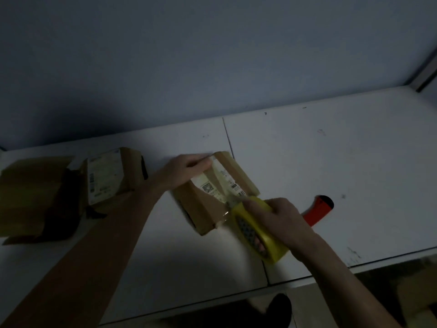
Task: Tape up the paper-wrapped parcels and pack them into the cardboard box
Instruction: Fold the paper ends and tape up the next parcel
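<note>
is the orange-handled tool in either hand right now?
No. The orange-handled tool lies on the table behind the right hand, which grips the yellow tape dispenser; the left hand presses the parcel.

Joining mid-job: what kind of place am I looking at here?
Probably a small packing or shipping station, dimly lit. A white table against a plain wall holds labelled brown parcels, an open cardboard box, and the right hand runs a yellow tape dispenser over one parcel.
</note>
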